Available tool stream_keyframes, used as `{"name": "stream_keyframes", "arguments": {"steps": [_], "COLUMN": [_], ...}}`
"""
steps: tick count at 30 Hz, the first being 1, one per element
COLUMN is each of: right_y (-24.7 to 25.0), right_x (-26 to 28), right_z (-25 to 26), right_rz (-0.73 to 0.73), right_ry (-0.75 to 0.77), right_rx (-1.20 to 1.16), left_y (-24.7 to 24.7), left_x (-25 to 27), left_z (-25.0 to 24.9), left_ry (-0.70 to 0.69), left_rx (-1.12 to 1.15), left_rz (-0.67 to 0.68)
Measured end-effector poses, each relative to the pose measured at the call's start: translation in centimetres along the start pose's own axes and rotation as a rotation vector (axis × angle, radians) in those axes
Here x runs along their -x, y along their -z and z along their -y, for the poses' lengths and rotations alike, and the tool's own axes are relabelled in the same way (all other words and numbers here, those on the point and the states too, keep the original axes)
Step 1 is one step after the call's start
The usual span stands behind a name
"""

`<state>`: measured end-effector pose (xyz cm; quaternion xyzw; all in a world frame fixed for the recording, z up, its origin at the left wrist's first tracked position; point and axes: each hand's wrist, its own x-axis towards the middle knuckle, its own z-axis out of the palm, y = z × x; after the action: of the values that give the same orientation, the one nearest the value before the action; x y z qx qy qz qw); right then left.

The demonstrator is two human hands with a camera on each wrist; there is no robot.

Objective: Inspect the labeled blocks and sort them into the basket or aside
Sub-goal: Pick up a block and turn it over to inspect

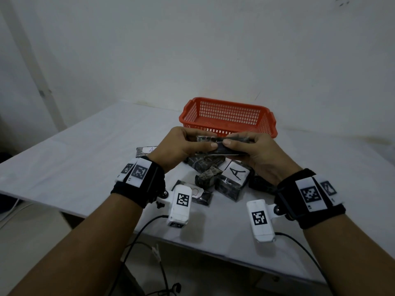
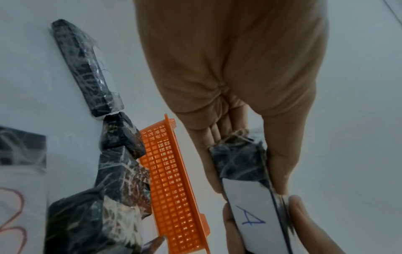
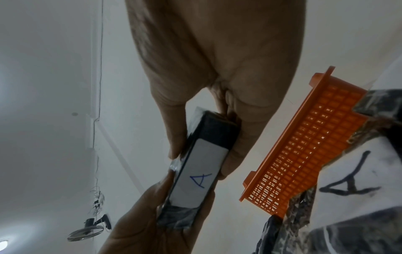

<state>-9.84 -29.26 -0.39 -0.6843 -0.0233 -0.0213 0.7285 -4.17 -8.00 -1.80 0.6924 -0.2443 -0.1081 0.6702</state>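
Both hands held one dark block [image 1: 222, 144] in the air above the pile [image 1: 215, 178], just in front of the basket [image 1: 227, 116]. The left hand [image 1: 183, 146] gripped its left end, thumb on the near face and fingers curled behind; the right hand [image 1: 258, 152] gripped the right end the same way. From the head view the block showed only a dark side, and its label was turned away underneath. The wrist views showed that label [image 3: 197, 173]: white paper with a blue A. The fingers behind the block were mostly hidden there.

The basket stood on the table [image 1: 85, 150], its near wall partly covered by the hands. In the pile, a block with a black A [image 1: 235, 174] lay face up. Another label at the left [image 1: 150, 149] was faint and half hidden by the left hand. A wrist camera [image 1: 180, 205] covered part of the nearest block, whose letter was unreadable.
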Motion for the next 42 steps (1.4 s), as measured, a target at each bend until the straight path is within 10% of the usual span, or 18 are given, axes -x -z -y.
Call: {"name": "stream_keyframes", "arguments": {"steps": [42], "right_y": [1.7], "right_x": [0.9], "right_z": [0.2], "right_rz": [-0.011], "right_ry": [0.003], "right_rx": [-0.076], "left_y": [-0.5], "left_x": [0.5], "left_z": [0.0], "left_ry": [0.015], "left_rx": [0.099], "left_rz": [0.083]}}
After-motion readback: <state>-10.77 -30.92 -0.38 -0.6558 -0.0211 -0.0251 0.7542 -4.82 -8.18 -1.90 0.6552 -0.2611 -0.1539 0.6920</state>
